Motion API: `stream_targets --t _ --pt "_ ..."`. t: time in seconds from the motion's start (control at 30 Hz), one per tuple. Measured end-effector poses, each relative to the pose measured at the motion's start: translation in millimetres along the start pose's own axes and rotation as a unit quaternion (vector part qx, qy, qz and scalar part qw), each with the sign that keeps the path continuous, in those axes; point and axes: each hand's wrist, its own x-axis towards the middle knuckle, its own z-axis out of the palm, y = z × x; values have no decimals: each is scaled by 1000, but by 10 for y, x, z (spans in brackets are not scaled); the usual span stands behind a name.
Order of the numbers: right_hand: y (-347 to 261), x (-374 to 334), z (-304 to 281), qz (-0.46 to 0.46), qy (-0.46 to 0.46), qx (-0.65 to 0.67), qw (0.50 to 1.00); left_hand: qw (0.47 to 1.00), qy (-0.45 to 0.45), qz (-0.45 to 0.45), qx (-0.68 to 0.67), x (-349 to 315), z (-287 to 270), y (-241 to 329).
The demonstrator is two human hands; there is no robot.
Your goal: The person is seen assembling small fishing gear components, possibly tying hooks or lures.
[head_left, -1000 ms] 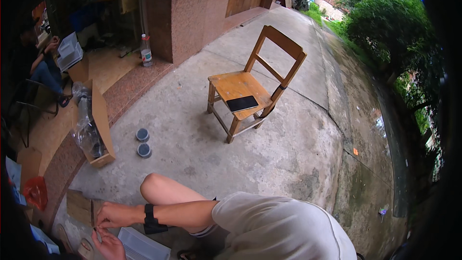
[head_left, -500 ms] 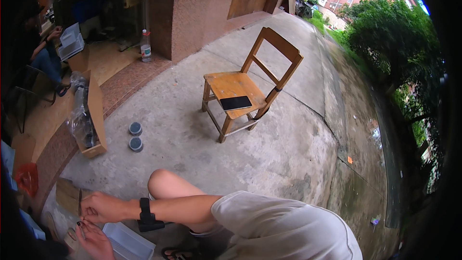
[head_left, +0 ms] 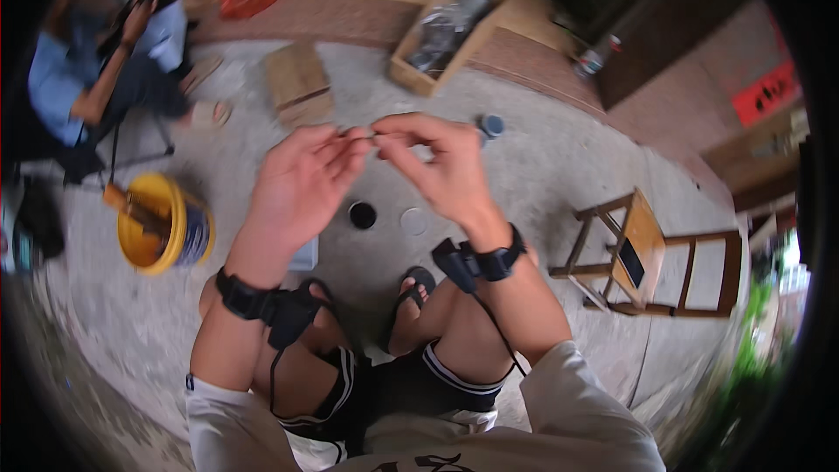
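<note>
My left hand (head_left: 301,177) and my right hand (head_left: 441,157) meet fingertip to fingertip in front of me. Thumb and forefinger of each are pinched together at a small, thin dark piece (head_left: 370,136), too small and blurred to name. On the concrete below the hands stands an open round container with a dark inside (head_left: 362,215). A pale round disc, perhaps a lid (head_left: 413,221), lies beside it. Partly hidden behind my left wrist is a translucent plastic box (head_left: 306,255). Just beyond my right hand stands a small dark-topped jar (head_left: 492,126), with another partly covered by the hand.
A yellow bucket (head_left: 179,223) holding wooden-handled tools stands at left, near a seated person (head_left: 83,79). Ahead are a brown cardboard box (head_left: 297,79) and a long carton with plastic wrap (head_left: 428,79). A wooden chair (head_left: 647,236) bearing a phone (head_left: 630,262) stands at right.
The view has swung left and down, so the chair now appears at the right and the bucket and seated person have come in. Both hands still meet at the fingertips.
</note>
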Motion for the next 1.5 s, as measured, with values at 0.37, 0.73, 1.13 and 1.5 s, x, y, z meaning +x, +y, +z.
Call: stream_targets --t 0.37,0.73,1.13,1.5 --pt "-155 -18 153 -39 -43 -46 997 1000 0 25 -14 -189 -34 39" --pt "-167 -89 33 -60 -52 9 997 993 -101 -6 55 -257 -45 45" --pt "-291 -181 -34 -107 -50 7 993 982 -165 -27 83 -328 -105 -5" --pt "-377 -275 49 -157 2 -60 986 996 -88 2 24 -415 -70 -8"
